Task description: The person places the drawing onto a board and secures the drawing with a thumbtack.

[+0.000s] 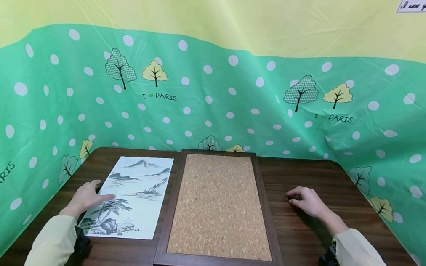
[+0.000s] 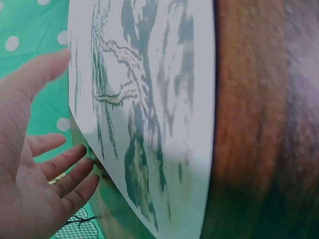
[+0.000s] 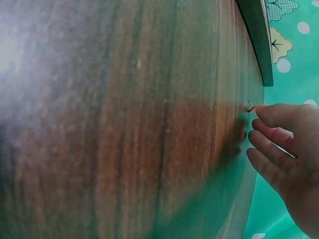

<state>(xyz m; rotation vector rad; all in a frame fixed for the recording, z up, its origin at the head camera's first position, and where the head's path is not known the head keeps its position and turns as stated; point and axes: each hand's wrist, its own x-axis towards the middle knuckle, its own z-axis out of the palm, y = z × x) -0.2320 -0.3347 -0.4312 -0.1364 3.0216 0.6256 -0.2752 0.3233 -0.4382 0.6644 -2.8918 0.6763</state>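
My left hand is at the left edge of a sheet of paper with an ink landscape, its thumb stretched out over the print. In the left wrist view its fingers are spread loosely along the paper's edge. On the right side of the table, my right hand pinches a small red push pin at thumb and fingertips. The pin's metal point sticks out past the thumb. Between the hands lies a cork board in a dark wooden frame.
The dark wood-grain table carries the paper on the left and the board in the middle. A green and yellow printed cloth hangs behind the table and along both sides. The board's far edge reaches the table's back edge.
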